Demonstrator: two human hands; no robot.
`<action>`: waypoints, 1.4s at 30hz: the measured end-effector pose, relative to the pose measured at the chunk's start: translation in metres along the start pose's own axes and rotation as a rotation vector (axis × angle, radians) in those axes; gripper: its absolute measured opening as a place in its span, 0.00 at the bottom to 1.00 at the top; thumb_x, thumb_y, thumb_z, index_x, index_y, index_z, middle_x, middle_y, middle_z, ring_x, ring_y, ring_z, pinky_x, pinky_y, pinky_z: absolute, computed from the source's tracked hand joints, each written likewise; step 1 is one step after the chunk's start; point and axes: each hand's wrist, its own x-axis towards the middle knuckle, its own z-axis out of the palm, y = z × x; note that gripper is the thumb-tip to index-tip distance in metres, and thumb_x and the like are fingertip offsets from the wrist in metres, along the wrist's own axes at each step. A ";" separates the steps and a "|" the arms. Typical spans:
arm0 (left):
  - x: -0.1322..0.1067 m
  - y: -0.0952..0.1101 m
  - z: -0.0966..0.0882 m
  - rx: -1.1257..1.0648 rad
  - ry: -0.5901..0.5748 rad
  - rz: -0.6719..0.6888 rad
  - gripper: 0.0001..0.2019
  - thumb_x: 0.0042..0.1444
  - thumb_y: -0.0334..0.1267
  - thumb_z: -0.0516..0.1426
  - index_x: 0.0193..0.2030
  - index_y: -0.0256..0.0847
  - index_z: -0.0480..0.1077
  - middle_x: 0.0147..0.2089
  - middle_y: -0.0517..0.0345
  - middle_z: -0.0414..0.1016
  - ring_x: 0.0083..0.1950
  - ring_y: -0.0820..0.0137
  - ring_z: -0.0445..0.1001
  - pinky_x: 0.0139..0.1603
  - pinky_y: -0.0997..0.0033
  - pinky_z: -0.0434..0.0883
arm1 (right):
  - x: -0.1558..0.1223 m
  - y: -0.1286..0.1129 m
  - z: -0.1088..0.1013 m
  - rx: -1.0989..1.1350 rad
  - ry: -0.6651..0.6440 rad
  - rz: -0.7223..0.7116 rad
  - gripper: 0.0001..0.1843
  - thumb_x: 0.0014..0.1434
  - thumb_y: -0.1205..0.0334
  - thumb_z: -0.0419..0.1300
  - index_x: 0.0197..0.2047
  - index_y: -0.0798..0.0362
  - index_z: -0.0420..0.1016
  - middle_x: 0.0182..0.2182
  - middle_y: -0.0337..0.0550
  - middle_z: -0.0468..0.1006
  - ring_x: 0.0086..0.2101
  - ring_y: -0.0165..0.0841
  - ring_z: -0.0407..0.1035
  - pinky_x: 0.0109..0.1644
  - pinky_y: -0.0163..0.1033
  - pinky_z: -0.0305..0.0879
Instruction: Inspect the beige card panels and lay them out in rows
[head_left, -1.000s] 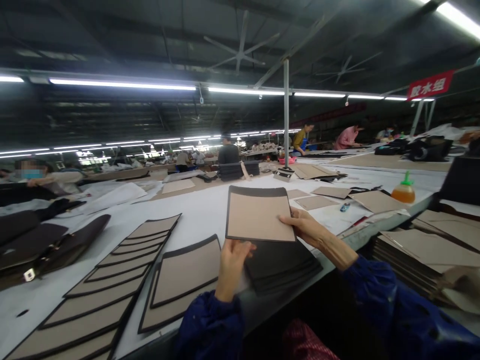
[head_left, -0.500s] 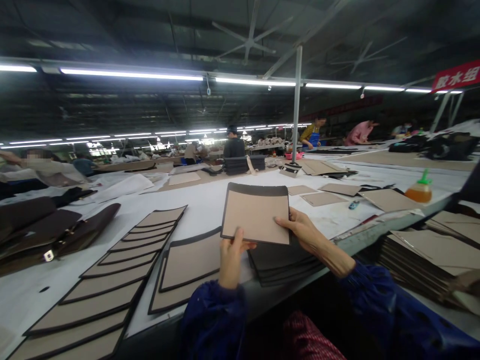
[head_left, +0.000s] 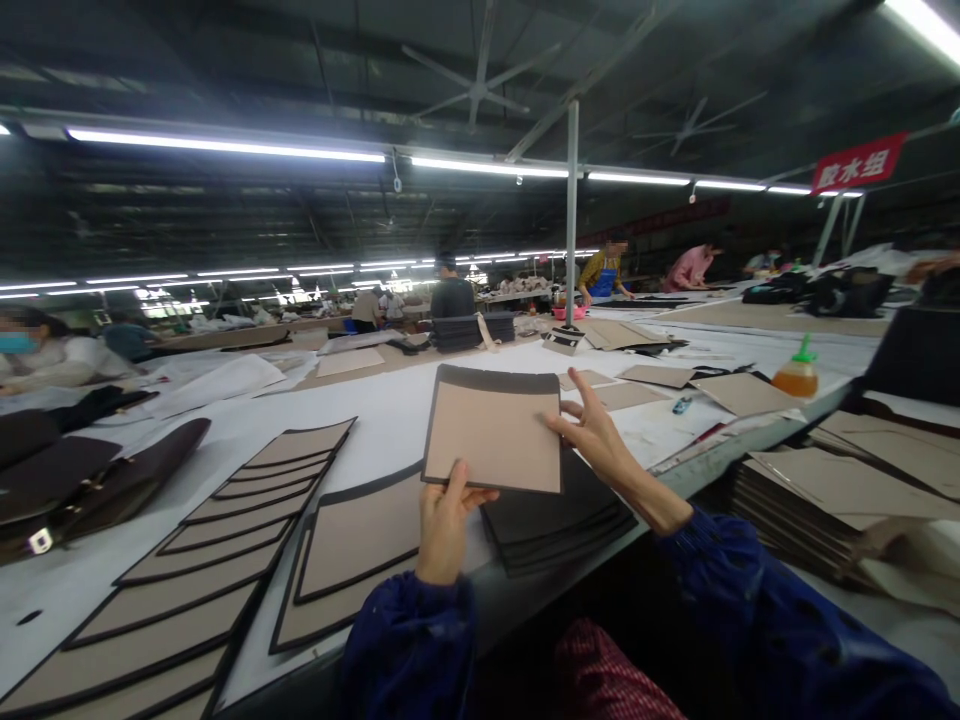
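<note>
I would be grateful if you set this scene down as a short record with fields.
Left hand: left hand holds a dark-edged beige panel at its lower edge, thumb on the face
Right hand: right hand, thumb over the panel's right edge, index finger raised; firmness of grip unclear
Panel position: raised above the white-topped table
Left side: overlapping row of beige panels; nearer, two overlapping panels
Beneath and right of held panel: stack of dark panels
Far right: green-capped squeeze bottle, amber contents
</note>
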 end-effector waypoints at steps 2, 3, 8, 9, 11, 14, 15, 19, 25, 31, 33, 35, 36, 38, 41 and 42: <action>0.000 0.000 0.000 -0.003 -0.015 0.013 0.19 0.49 0.47 0.64 0.36 0.30 0.73 0.32 0.49 0.77 0.31 0.67 0.77 0.32 0.65 0.77 | 0.011 -0.003 -0.010 -0.099 0.006 -0.069 0.43 0.50 0.54 0.66 0.66 0.45 0.55 0.53 0.50 0.71 0.36 0.37 0.73 0.27 0.35 0.71; 0.000 0.000 0.000 -0.002 -0.020 0.017 0.19 0.49 0.47 0.64 0.37 0.30 0.73 0.32 0.49 0.77 0.31 0.67 0.77 0.32 0.65 0.77 | 0.016 -0.004 -0.014 -0.138 -0.005 -0.084 0.37 0.50 0.53 0.66 0.62 0.47 0.62 0.54 0.49 0.69 0.36 0.37 0.73 0.27 0.36 0.72; 0.000 0.000 -0.001 0.002 -0.017 0.029 0.17 0.50 0.47 0.63 0.36 0.31 0.73 0.31 0.51 0.77 0.30 0.67 0.76 0.32 0.65 0.77 | 0.027 -0.006 -0.024 -0.232 -0.001 -0.117 0.24 0.51 0.52 0.65 0.49 0.53 0.76 0.42 0.47 0.76 0.30 0.32 0.71 0.28 0.38 0.73; -0.001 0.001 -0.001 -0.004 -0.012 0.028 0.17 0.49 0.47 0.63 0.35 0.31 0.73 0.30 0.52 0.76 0.30 0.67 0.76 0.31 0.65 0.77 | 0.026 -0.006 -0.024 -0.240 0.007 -0.119 0.22 0.51 0.51 0.65 0.47 0.54 0.77 0.38 0.46 0.76 0.29 0.32 0.70 0.28 0.38 0.73; -0.001 0.001 -0.001 -0.019 -0.007 0.024 0.17 0.48 0.47 0.64 0.34 0.31 0.73 0.29 0.53 0.76 0.29 0.68 0.76 0.31 0.65 0.77 | 0.026 -0.006 -0.023 -0.224 0.026 -0.115 0.21 0.50 0.50 0.65 0.43 0.55 0.78 0.34 0.45 0.76 0.29 0.32 0.69 0.27 0.37 0.72; -0.002 0.003 0.000 -0.035 -0.017 0.022 0.16 0.49 0.46 0.64 0.32 0.31 0.72 0.28 0.54 0.75 0.29 0.69 0.75 0.30 0.66 0.77 | 0.025 -0.006 -0.021 -0.143 0.034 -0.079 0.20 0.47 0.49 0.68 0.37 0.55 0.77 0.32 0.43 0.76 0.30 0.32 0.70 0.28 0.36 0.72; -0.002 0.003 0.001 -0.038 -0.021 0.022 0.16 0.49 0.45 0.63 0.32 0.31 0.72 0.28 0.54 0.75 0.29 0.69 0.75 0.30 0.67 0.77 | 0.024 -0.006 -0.021 -0.126 0.026 -0.063 0.19 0.46 0.49 0.68 0.35 0.55 0.76 0.31 0.42 0.75 0.30 0.32 0.70 0.28 0.36 0.72; -0.002 0.004 0.001 -0.058 -0.006 0.018 0.17 0.49 0.46 0.64 0.35 0.31 0.72 0.31 0.52 0.76 0.30 0.69 0.76 0.30 0.68 0.77 | 0.023 -0.009 -0.021 -0.105 -0.042 -0.017 0.18 0.46 0.49 0.68 0.31 0.55 0.75 0.28 0.40 0.75 0.29 0.30 0.69 0.29 0.35 0.70; -0.001 0.002 0.000 -0.033 -0.030 0.024 0.17 0.50 0.46 0.63 0.37 0.31 0.72 0.32 0.52 0.76 0.31 0.68 0.76 0.30 0.66 0.77 | 0.024 -0.009 -0.021 -0.053 0.009 0.024 0.18 0.39 0.51 0.72 0.25 0.56 0.74 0.25 0.40 0.74 0.26 0.29 0.67 0.27 0.34 0.67; -0.001 0.000 0.000 -0.006 -0.023 0.019 0.17 0.49 0.46 0.64 0.36 0.31 0.72 0.32 0.53 0.75 0.31 0.68 0.76 0.30 0.66 0.77 | 0.026 -0.003 -0.022 -0.030 0.050 0.049 0.20 0.36 0.50 0.73 0.23 0.57 0.75 0.23 0.40 0.74 0.25 0.28 0.65 0.25 0.33 0.64; -0.001 0.000 0.000 0.008 -0.025 0.020 0.18 0.49 0.46 0.63 0.37 0.31 0.72 0.32 0.53 0.75 0.31 0.68 0.76 0.30 0.66 0.77 | 0.026 -0.002 -0.022 -0.027 0.056 0.047 0.20 0.35 0.49 0.73 0.22 0.57 0.75 0.22 0.40 0.73 0.24 0.28 0.65 0.24 0.33 0.64; -0.001 0.000 0.000 0.018 -0.031 0.025 0.18 0.50 0.46 0.63 0.38 0.30 0.72 0.33 0.52 0.76 0.31 0.68 0.76 0.31 0.66 0.77 | 0.025 -0.002 -0.021 -0.033 0.067 0.037 0.20 0.35 0.49 0.73 0.22 0.57 0.75 0.21 0.40 0.73 0.23 0.27 0.65 0.24 0.32 0.64; -0.002 0.001 0.000 0.020 -0.034 0.029 0.18 0.50 0.46 0.63 0.38 0.30 0.72 0.33 0.52 0.76 0.31 0.68 0.76 0.31 0.66 0.78 | 0.025 -0.002 -0.020 -0.037 0.073 0.032 0.20 0.35 0.49 0.73 0.21 0.57 0.75 0.21 0.40 0.73 0.23 0.27 0.65 0.24 0.33 0.63; -0.002 0.001 0.001 0.021 -0.045 0.031 0.18 0.50 0.46 0.63 0.39 0.31 0.72 0.34 0.51 0.76 0.32 0.68 0.76 0.31 0.65 0.78 | 0.025 -0.003 -0.020 -0.045 0.087 0.020 0.20 0.36 0.49 0.73 0.21 0.57 0.75 0.20 0.39 0.72 0.22 0.27 0.64 0.23 0.33 0.63; -0.003 0.002 0.002 0.017 -0.058 0.025 0.17 0.50 0.45 0.63 0.39 0.31 0.73 0.35 0.51 0.76 0.32 0.67 0.76 0.31 0.64 0.78 | 0.024 -0.003 -0.020 -0.055 0.100 0.008 0.19 0.37 0.50 0.72 0.20 0.57 0.74 0.19 0.39 0.72 0.21 0.27 0.64 0.22 0.34 0.62; -0.003 0.002 0.002 0.016 -0.060 0.022 0.17 0.50 0.45 0.63 0.39 0.32 0.73 0.35 0.51 0.76 0.32 0.67 0.76 0.31 0.64 0.78 | 0.024 -0.003 -0.020 -0.058 0.103 0.007 0.19 0.37 0.50 0.72 0.20 0.57 0.74 0.19 0.39 0.71 0.20 0.27 0.63 0.22 0.34 0.62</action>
